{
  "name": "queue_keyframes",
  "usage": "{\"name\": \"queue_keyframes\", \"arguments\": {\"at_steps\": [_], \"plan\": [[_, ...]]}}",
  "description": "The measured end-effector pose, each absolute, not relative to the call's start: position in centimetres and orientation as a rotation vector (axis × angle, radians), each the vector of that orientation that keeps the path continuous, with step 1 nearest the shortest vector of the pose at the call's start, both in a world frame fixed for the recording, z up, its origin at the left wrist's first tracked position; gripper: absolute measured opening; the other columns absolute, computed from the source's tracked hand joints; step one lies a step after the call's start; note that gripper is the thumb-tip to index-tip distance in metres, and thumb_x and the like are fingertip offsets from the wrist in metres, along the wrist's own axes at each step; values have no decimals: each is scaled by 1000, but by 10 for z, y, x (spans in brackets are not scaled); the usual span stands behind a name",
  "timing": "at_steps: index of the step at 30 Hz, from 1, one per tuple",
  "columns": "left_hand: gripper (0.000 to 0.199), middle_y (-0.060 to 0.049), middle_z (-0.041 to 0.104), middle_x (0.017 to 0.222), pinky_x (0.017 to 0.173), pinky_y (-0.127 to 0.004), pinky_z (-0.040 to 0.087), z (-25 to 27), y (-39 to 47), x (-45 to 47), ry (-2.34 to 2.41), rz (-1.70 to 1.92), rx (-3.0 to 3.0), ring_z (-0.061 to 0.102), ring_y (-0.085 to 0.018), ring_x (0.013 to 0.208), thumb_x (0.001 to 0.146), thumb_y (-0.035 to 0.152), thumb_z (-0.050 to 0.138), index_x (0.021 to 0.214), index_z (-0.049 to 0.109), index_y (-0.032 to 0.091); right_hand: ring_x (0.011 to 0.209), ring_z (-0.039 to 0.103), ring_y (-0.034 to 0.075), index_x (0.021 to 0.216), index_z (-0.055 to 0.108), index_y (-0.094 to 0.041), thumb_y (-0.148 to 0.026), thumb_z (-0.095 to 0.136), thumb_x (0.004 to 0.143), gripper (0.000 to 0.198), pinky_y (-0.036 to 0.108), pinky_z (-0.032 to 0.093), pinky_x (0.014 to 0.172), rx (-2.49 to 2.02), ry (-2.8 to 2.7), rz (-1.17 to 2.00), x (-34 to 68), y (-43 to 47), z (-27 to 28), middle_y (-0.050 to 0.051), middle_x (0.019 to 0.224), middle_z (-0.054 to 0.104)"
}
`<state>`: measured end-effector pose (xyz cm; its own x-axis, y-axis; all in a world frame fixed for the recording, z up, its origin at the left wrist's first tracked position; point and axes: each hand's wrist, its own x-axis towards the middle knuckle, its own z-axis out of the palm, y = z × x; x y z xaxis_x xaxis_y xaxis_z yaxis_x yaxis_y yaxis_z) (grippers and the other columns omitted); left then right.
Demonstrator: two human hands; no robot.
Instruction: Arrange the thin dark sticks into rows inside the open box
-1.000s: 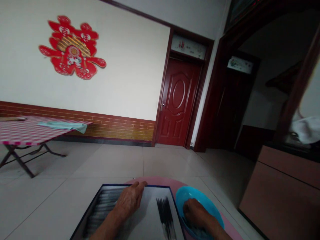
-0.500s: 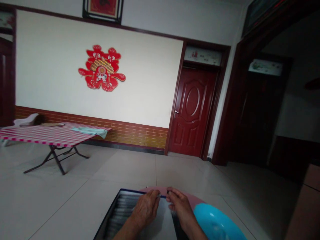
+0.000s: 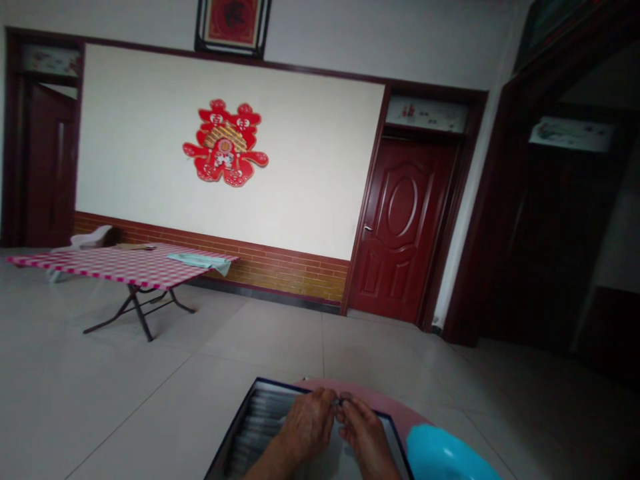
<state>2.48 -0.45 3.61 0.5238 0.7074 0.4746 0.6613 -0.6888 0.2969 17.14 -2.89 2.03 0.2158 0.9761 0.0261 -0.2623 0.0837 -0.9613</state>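
Note:
My left hand is closed in a pinch above a shallow dark-rimmed box. What sits in its fingertips is too small to make out. My right hand pinches a small dark piece, right at the left fingertips. The two hands meet over the box, whose inside is pale on the right. Slim grey rod-like things lie in rows along its left part, partly covered by my left forearm.
A pink round surface lies under the box. To the right is a bright blue basin. Further off stands a folding table with a checked cloth, before a wall with a red door.
Both hands have come together, so the small dark piece in my right hand is now at the left fingertips. The view has turned slightly left.

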Motion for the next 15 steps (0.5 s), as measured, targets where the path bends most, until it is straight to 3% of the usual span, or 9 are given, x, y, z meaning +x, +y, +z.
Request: {"name": "queue_keyframes", "arguments": {"at_steps": [15], "plan": [[25,-8,67,91,67,-28,47,40,-7,25,1246,819,2735,64,-20,78,91,20,41,107,60,19,91,67,27,87,74,-20,-47,78,54,43,31,51,69,-1153,-935,1070,169,-31,27,9,99,74]]}}
